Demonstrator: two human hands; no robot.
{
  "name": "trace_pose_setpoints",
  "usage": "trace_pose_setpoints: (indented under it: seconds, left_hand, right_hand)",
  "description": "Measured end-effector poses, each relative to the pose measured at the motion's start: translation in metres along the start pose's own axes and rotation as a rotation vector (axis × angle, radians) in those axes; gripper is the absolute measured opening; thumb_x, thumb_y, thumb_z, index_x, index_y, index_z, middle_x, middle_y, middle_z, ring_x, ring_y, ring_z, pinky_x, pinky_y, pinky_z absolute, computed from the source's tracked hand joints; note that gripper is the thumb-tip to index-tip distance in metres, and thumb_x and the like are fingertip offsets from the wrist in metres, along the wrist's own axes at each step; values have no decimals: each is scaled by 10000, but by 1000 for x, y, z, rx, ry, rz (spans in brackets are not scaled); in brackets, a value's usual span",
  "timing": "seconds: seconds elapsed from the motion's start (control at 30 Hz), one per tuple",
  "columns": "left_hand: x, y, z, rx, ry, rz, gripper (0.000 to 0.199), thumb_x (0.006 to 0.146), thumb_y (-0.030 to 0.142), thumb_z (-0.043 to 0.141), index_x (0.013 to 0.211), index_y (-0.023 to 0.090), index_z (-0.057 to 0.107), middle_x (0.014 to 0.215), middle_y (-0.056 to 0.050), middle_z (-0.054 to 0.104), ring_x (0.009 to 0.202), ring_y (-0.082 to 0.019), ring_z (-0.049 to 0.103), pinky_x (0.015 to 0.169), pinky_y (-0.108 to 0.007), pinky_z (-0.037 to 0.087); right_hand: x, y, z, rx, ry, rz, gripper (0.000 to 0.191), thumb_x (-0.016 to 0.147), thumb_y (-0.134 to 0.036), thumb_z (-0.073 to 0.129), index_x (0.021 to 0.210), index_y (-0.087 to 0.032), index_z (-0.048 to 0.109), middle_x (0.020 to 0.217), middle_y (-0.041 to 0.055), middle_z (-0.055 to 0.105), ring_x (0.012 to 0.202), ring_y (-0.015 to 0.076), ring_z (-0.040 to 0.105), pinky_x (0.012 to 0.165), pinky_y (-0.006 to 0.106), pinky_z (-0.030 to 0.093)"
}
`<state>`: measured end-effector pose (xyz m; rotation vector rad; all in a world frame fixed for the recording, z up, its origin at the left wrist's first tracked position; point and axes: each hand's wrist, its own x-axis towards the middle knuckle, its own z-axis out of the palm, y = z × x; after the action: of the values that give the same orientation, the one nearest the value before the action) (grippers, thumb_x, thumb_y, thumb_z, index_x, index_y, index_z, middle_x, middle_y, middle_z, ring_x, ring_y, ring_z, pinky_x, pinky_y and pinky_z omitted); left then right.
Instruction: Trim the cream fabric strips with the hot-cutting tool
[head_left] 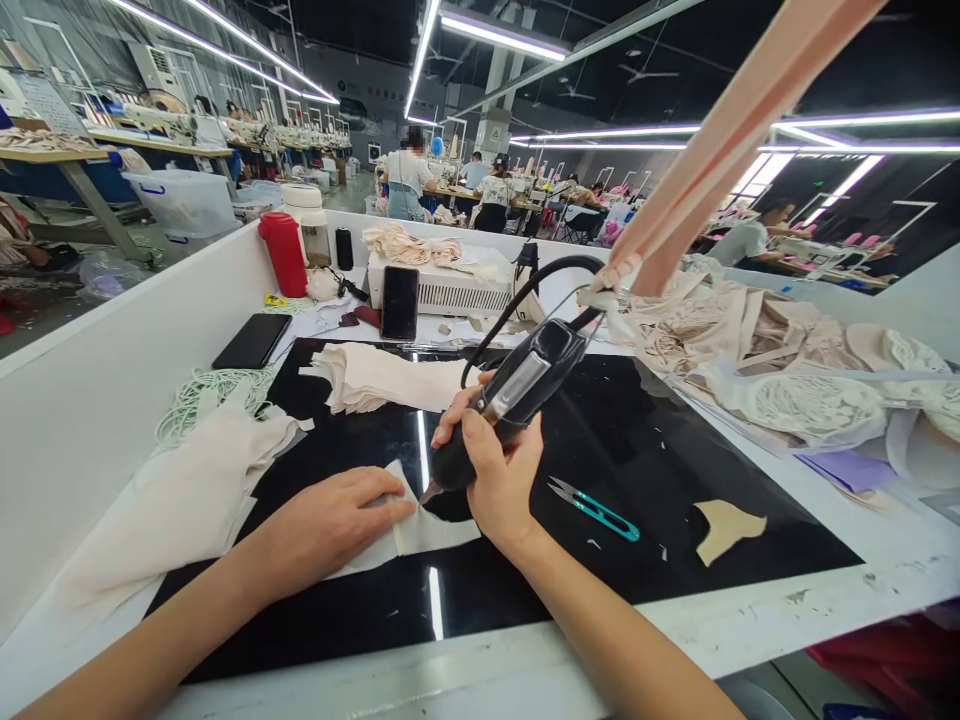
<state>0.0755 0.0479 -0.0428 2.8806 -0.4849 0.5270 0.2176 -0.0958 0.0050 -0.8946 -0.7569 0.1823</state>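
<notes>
My right hand wraps round a black corded handheld cutter, its narrow tip pointing down and left at a cream fabric piece. The tip looks to be at the fabric's upper edge; exact contact is too small to tell. My left hand lies flat over the left part of this piece, fingers stretched out. Under the fabric is a glossy black board. A peach fabric strip runs from the cutter's top up out of view. Right of my right hand lie teal thread snips.
Stacked cream fabric pieces lie at left and behind the cutter. A beige scrap rests at right. Piled lace garments line the right side. At the back stand a phone, red cup and white box.
</notes>
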Motion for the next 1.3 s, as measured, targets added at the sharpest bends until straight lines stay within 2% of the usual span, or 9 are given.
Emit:
trace_pose_setpoints:
  seconds: [0.2, 0.4, 0.67, 0.87, 1.17, 1.3]
  left_hand:
    - [3, 2, -5, -56, -6, 21, 287, 1086, 148, 419, 1252, 195, 648, 1203, -102, 676, 1099, -214, 658, 983, -360, 565]
    - [16, 18, -11, -125, -20, -28, 279, 1101, 178, 409, 1257, 184, 641, 1117, -84, 683, 979, -186, 668, 857, -316, 606]
    - [18, 37, 3, -106, -47, -72, 264, 1099, 158, 401, 1188, 158, 649, 1072, -85, 667, 945, -201, 664, 840, -330, 602]
    - [11, 38, 6, -92, -112, -58, 271, 1066, 85, 421, 1241, 156, 615, 1133, -101, 649, 1014, -219, 645, 896, -357, 583]
    - [7, 41, 5, -54, -52, -37, 332, 1043, 71, 416, 1273, 184, 627, 1135, -102, 673, 997, -208, 670, 888, -329, 591]
    - [8, 42, 4, -40, -43, -27, 330, 1040, 62, 398, 1248, 172, 629, 1132, -108, 674, 992, -212, 672, 871, -331, 603]
  right_hand:
    - [1, -12, -11, 18, 36, -2, 354, 889, -357, 774, 1140, -279, 538, 853, -63, 632, 622, 111, 629, 628, 291, 542]
    - [-4, -19, -20, 18, 36, 2, 338, 899, -340, 770, 1142, -278, 543, 843, -63, 638, 631, 109, 619, 621, 286, 532]
    - [-16, -28, -27, 18, 43, 24, 371, 878, -346, 791, 1144, -278, 542, 830, -50, 660, 623, 119, 627, 599, 285, 548]
    - [-20, -31, -27, 36, 45, 14, 382, 861, -360, 809, 1131, -277, 552, 817, -50, 665, 596, 116, 620, 552, 273, 542]
    - [-20, -32, -25, 69, 53, 32, 390, 848, -390, 826, 1095, -283, 543, 808, -55, 661, 575, 108, 600, 544, 270, 536]
    - [-17, -30, -21, 62, 32, 33, 353, 876, -397, 799, 1075, -288, 529, 769, -64, 641, 501, 86, 532, 465, 236, 470]
